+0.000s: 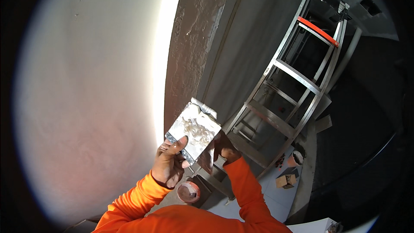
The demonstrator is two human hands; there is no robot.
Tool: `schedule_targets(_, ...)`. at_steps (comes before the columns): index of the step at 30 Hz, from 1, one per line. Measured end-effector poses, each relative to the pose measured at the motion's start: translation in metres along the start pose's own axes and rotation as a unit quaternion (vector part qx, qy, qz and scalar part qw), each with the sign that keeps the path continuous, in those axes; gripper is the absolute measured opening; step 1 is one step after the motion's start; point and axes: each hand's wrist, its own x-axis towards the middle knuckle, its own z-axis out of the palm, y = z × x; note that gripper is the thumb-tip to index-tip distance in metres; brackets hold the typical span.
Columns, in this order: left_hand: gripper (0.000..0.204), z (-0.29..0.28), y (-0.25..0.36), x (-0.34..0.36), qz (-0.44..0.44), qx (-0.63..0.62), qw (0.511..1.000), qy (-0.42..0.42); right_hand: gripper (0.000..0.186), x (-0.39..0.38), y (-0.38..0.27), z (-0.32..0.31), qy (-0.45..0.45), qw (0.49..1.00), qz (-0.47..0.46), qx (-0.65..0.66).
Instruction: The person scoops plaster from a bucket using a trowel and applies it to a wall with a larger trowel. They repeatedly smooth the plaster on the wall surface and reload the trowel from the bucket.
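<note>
The left hand (169,166) holds a flat square metal plate (193,132), a plasterer's hawk or wide blade by the look of it, pinched at its lower corner with the thumb laid over the face and the fingers curled behind. The plate is raised in front of the person's chest, tilted toward the camera, close to the rough grey corner of the wall (194,43). A smear of wet whitish plaster (196,130) sits on its face. The plate should be stiff and fairly light, but the load is soft and will slide or drip if the face tips steeply, so it is best gripped by a bare edge or from behind, keeping fingers out of the paste. The right hand (226,152) is just beside the plate's lower right edge, closed around a second tool whose pale handle (220,161) shows; the tool's blade is hidden behind the plate, so I cannot tell its shape. For room: the smooth pale wall (86,95) fills the left, the rough corner stands straight ahead, and an aluminium ladder (293,90) leans close on the right. Below, the floor holds a round bucket (188,191) and small boxes (286,180), so the freest room lies between corner and ladder.
</note>
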Motion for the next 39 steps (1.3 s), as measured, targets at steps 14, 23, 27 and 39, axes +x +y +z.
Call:
schedule_targets(14,0.022,-0.025,0.035,0.011,0.229,0.219,0.946,0.074,0.055,-0.087,0.012,0.045,0.105,0.953,-0.283,-0.017)
schedule_targets(23,0.017,-0.031,0.034,0.014,0.314,0.299,0.900,-0.033,0.014,-0.011,-0.015,0.015,0.196,0.740,-0.476,-0.433)
schedule_targets(27,0.016,-0.024,0.032,0.022,0.306,0.372,0.876,-0.017,0.030,0.032,-0.036,-0.009,0.181,0.649,-0.553,-0.491)
schedule_targets(39,0.030,-0.079,0.001,0.002,0.474,0.363,0.770,0.225,0.031,0.151,-0.151,-0.023,-0.010,0.815,-0.484,-0.320)
